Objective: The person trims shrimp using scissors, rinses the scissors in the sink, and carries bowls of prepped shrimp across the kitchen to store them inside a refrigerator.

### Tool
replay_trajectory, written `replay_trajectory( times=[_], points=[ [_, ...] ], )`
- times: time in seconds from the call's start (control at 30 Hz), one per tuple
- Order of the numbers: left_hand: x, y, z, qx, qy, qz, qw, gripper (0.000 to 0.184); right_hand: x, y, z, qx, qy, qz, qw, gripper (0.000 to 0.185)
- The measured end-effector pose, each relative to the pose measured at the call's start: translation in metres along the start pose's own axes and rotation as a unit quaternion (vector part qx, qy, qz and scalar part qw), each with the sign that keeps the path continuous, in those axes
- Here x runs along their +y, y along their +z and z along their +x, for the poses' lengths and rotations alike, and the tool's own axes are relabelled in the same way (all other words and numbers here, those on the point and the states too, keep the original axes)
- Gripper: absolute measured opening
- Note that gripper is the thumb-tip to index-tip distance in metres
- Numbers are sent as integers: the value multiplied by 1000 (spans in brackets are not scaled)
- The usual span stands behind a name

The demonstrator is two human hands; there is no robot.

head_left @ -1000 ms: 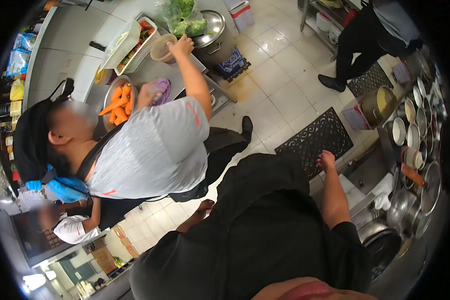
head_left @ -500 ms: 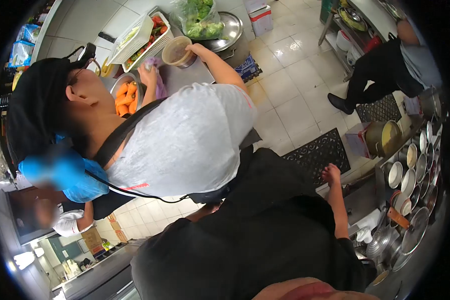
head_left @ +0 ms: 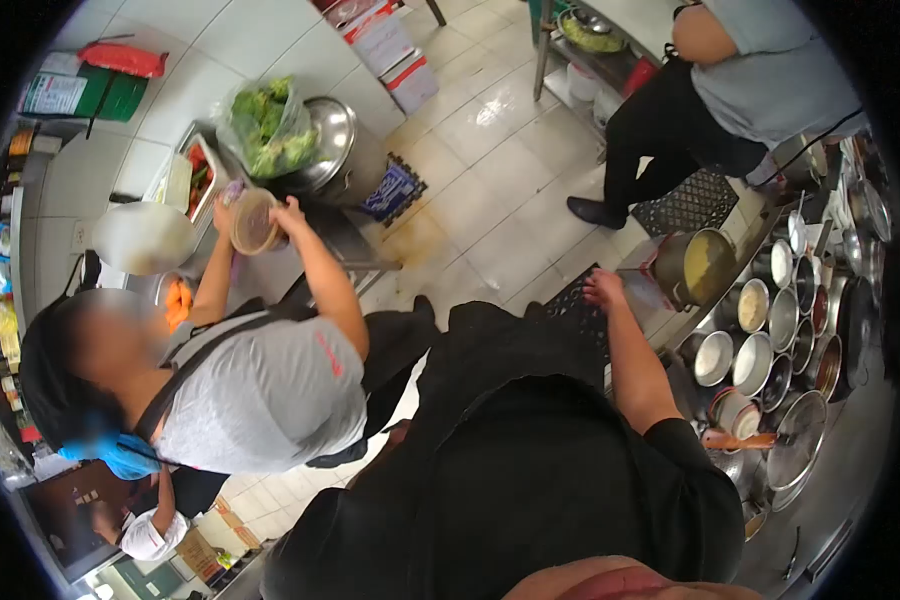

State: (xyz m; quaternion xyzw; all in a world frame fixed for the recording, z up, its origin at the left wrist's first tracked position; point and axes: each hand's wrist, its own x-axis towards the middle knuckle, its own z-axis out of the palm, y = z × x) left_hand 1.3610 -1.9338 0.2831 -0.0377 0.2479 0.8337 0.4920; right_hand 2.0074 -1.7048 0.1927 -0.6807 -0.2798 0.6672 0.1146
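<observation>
My right hand (head_left: 602, 288) hangs over the dark floor mat (head_left: 573, 305), beside a large pot (head_left: 698, 268) with yellowish contents. Its fingers are loosely bent and hold nothing that I can see. Of my left hand (head_left: 398, 433), only a small patch of skin shows at the edge of my black shirt (head_left: 530, 480), and its fingers are hidden. To my left, a co-worker in a grey shirt (head_left: 270, 395) holds a round plastic tub (head_left: 256, 222) tilted in both hands.
Metal bowls and pans (head_left: 753, 360) crowd the counter on my right, with a wooden-handled lid (head_left: 798, 440). Bagged greens (head_left: 270, 130) sit beside a lidded steel pot (head_left: 335, 150) at the far left. Another person (head_left: 670, 130) stands by the steel shelf ahead.
My view has shifted, with the left co-worker now farther from me and lower in view. The plastic tub has been raised and tilted. My right hand hangs near the mat in both frames.
</observation>
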Motion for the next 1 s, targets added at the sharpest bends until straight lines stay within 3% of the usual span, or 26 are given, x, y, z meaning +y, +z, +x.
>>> replay_trajectory(
  times=[0.07,0.13,0.23,0.3,0.33,0.37,0.4,0.43,0.47,0.5,0.53,0.63,0.77,0.9,0.97,1.0],
  points=[
    [12,20,33,-58,-8,-164,985,62,-47,10,10,-25,-36,-10,999,39],
    [22,27,58,-124,-44,-352,927,66,-96,26,15,-55,-76,-12,996,42],
    [30,39,77,-241,-188,-625,719,71,-158,54,31,-95,-119,-19,988,43],
    [40,56,81,-189,-120,-579,784,76,-188,72,45,-112,-130,-18,985,42],
    [46,61,82,-146,-32,-506,849,84,-201,82,57,-116,-129,-19,985,41],
    [62,39,98,-377,-228,-399,804,91,-222,90,68,-118,-132,-20,984,41],
    [75,53,95,-219,-121,-217,944,85,-241,98,75,-117,-127,-22,985,40],
    [88,72,87,-41,-2,-16,999,85,-253,104,80,-116,-120,-23,986,40],
    [96,72,89,-12,9,91,996,105,-267,106,85,-115,-113,-24,987,40],
    [105,51,89,-70,-16,-162,984,93,-277,108,97,-108,-112,-24,988,40],
    [126,38,95,-141,-46,10,989,104,-282,109,111,-100,-107,-24,989,40],
    [163,3,104,34,100,-10,994,98,-322,107,120,-50,-79,-59,994,41],
    [189,9,78,55,153,-148,975,93,-362,101,124,-15,-52,-71,996,42],
    [171,57,12,27,205,-438,875,92,-392,104,162,19,-85,-49,995,38],
    [153,82,1,22,212,-483,849,93,-421,120,184,-48,-93,42,994,36],
    [161,97,25,17,193,-484,853,93,-453,139,169,-4,-98,-8,995,37]
  ],
)
